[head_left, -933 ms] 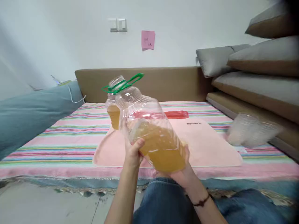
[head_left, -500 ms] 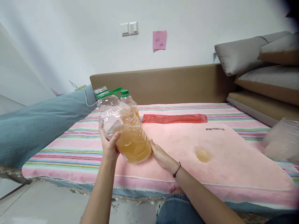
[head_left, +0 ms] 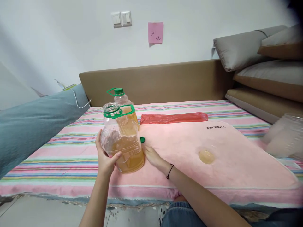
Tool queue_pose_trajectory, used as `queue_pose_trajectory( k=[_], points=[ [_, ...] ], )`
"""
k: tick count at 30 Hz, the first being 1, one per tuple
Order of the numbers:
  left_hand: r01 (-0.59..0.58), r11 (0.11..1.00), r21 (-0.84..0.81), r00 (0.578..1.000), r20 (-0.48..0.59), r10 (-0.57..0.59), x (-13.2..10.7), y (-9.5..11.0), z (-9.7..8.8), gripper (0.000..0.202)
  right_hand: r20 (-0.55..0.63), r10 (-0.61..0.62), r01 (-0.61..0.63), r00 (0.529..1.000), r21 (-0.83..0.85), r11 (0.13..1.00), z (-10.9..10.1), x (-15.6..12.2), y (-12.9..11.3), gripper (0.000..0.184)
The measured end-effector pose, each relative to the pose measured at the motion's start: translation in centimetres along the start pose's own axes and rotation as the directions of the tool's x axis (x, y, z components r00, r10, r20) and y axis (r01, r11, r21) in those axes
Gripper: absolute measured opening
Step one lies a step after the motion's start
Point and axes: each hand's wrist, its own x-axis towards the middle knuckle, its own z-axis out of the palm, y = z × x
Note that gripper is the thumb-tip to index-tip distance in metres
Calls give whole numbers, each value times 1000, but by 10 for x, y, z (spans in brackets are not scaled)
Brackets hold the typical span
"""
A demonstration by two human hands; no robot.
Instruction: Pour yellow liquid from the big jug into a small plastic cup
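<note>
My left hand [head_left: 105,157] wraps the left side of a clear plastic jug [head_left: 121,140] with a green neck ring and handle. The jug has no cap, is about half full of amber liquid, and stands nearly upright on the pink towel [head_left: 227,164]. My right hand [head_left: 151,155] rests against the jug's lower right side, fingers on the towel. A green cap [head_left: 142,139] lies just behind that hand. A second, capped jug [head_left: 120,97] with amber liquid stands right behind the first. A small clear cup [head_left: 206,155] holding amber liquid sits on the towel to the right.
A red plastic bag [head_left: 174,118] lies at the towel's far edge on the striped sheet [head_left: 71,148]. A blue-grey bolster [head_left: 30,123] lies at left, stacked cushions [head_left: 265,72] at right. A blurred clear container [head_left: 285,135] sits at far right. A brown backrest [head_left: 161,82] runs behind.
The tilted jug has come upright and lower, down onto the towel in front of the capped jug. Both hands stayed on it; my right hand slid to its lower side.
</note>
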Motion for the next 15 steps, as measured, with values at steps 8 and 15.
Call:
queue_pose_trajectory(
  k=[8,15],
  points=[
    [184,980,-74,974,149,-171,-1,-4,-12,112,-62,-44,36,997,-119,992,-30,-47,-36,46],
    [133,982,-132,991,30,-130,-10,17,-2,109,-418,-290,119,861,-389,913,-162,-130,-117,45]
  ],
)
